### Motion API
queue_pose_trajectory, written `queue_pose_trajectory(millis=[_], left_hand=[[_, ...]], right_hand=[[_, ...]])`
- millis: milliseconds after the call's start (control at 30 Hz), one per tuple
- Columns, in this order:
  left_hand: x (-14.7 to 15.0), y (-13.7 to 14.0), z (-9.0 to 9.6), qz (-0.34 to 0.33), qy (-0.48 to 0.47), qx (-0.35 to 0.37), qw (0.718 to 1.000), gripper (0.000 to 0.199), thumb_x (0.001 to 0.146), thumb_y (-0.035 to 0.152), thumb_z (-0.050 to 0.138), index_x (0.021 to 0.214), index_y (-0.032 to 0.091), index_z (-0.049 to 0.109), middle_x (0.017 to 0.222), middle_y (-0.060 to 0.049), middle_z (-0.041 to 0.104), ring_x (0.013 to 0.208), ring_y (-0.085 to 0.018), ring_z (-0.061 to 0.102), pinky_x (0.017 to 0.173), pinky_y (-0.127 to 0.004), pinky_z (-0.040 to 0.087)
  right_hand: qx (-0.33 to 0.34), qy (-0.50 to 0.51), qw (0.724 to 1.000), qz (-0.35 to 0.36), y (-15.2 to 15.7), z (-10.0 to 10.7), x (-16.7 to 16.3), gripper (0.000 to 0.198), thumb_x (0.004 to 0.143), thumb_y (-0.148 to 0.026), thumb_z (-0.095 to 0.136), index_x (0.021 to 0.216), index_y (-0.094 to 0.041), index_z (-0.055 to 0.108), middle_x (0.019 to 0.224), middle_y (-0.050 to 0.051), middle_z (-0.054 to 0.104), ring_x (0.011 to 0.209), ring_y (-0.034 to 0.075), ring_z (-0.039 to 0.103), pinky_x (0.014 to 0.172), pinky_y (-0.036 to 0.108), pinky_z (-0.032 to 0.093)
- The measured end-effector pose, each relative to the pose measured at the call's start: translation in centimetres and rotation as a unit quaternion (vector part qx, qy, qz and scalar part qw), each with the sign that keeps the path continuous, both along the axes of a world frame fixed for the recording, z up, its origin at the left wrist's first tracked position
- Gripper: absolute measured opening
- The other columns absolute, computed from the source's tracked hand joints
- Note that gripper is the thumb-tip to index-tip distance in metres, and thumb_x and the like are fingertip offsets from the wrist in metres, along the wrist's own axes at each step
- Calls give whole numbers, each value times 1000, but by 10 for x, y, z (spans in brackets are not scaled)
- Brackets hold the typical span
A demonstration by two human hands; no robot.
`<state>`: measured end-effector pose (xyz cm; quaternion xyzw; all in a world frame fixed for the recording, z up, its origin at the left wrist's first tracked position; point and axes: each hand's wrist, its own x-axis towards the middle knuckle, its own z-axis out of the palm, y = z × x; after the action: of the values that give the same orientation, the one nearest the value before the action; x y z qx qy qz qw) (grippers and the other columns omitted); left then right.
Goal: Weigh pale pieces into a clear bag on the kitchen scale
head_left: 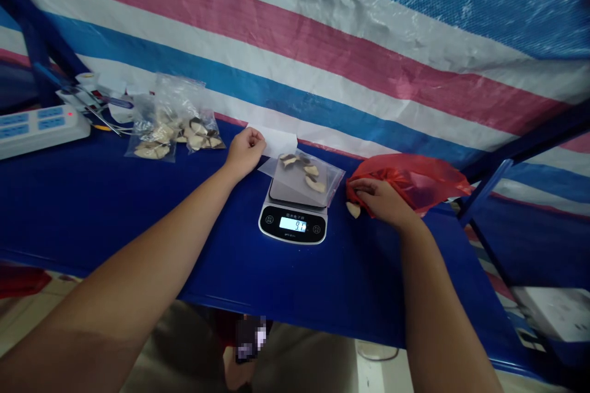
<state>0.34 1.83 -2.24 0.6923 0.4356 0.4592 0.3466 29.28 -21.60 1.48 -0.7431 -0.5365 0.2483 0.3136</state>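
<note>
My left hand (pixel 247 152) is closed, its fingers curled at the edge of a white sheet (pixel 278 140); whether anything is pinched in it is hidden. To its right, a digital scale (pixel 292 223) reads what looks like 9.1. A clear plastic bag (pixel 295 180) lies flat on its pan, with several pale, dark-edged dried slices (pixel 315 184) in or on it. My right hand (pixel 380 198) presses its bent fingers into the gathered mouth of a red plastic bag (pixel 415 181) and grips it. One loose slice (pixel 353 209) lies just below those fingers.
Clear bags of slices (pixel 198 134) lie at the left on the blue tabletop (pixel 221 258), near a white power strip (pixel 43 129) and cables. A striped tarp (pixel 295 43) hangs behind. Blue metal posts (pixel 488 190) stand at the sides. A white box (pixel 553 312) sits lower right.
</note>
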Motion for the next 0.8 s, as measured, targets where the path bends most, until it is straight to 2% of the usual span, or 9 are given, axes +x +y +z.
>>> queue_pose_trajectory(millis=[67, 167, 267, 400, 500, 600, 700, 800], left_hand=[[0, 0, 0, 0, 2, -1, 1000, 6, 75, 17, 59, 78, 21, 56, 62, 3, 55, 58, -13, 49, 61, -30, 36], [0, -2, 1, 1, 6, -4, 1000, 6, 75, 17, 59, 79, 21, 56, 62, 3, 55, 58, -13, 49, 60, -30, 36], [1, -3, 2, 0, 3, -2, 1000, 6, 75, 17, 59, 78, 21, 56, 62, 3, 55, 58, -13, 48, 61, -30, 37], [1, -2, 2, 2, -2, -7, 1000, 6, 74, 17, 60, 77, 21, 56, 63, 2, 55, 59, -14, 48, 61, -30, 37], [1, -2, 2, 3, 0, -10, 1000, 6, 74, 18, 60, 77, 21, 56, 63, 2, 55, 60, -14, 48, 62, -31, 37], [1, -3, 3, 2, 3, -10, 1000, 6, 74, 17, 60, 77, 21, 56, 63, 2, 55, 60, -14, 48, 62, -31, 38], [1, -5, 5, 6, 5, -9, 1000, 6, 74, 16, 59, 76, 21, 56, 63, 2, 55, 59, -14, 48, 63, -31, 38], [1, -5, 6, 5, 5, -10, 1000, 6, 73, 16, 59, 76, 20, 56, 62, 3, 55, 59, -13, 48, 63, -31, 37]], right_hand=[[-2, 22, 1000, 16, -1, 3, -1, 30, 83, -17, 56, 106, -22, 76, 110, 5, 77, 98, 20, 71, 90, 32, 56], [27, 40, 998, -42, -4, 4, 7, 26, 85, -19, 53, 102, -19, 73, 103, 8, 77, 91, 21, 73, 85, 35, 58], [82, -33, 989, -120, -7, 5, 18, 26, 85, -20, 51, 103, -19, 71, 100, 10, 76, 91, 23, 73, 88, 40, 57], [124, -100, 972, -175, -10, 11, 20, 26, 85, -23, 52, 104, -18, 70, 99, 10, 76, 94, 24, 73, 91, 42, 55], [138, -108, 963, -205, -11, 15, 17, 22, 85, -31, 58, 100, -19, 69, 94, 9, 76, 85, 24, 72, 82, 39, 56], [118, -133, 956, -234, -11, 14, 21, 18, 81, -34, 63, 91, -19, 69, 88, 8, 74, 79, 23, 69, 79, 38, 54], [95, -107, 955, -260, -12, 11, 27, 15, 80, -32, 63, 86, -19, 67, 83, 7, 73, 75, 22, 67, 78, 37, 54], [155, -84, 947, -267, -11, 16, 23, 19, 81, -34, 62, 90, -19, 68, 87, 8, 73, 76, 21, 68, 77, 37, 55]])
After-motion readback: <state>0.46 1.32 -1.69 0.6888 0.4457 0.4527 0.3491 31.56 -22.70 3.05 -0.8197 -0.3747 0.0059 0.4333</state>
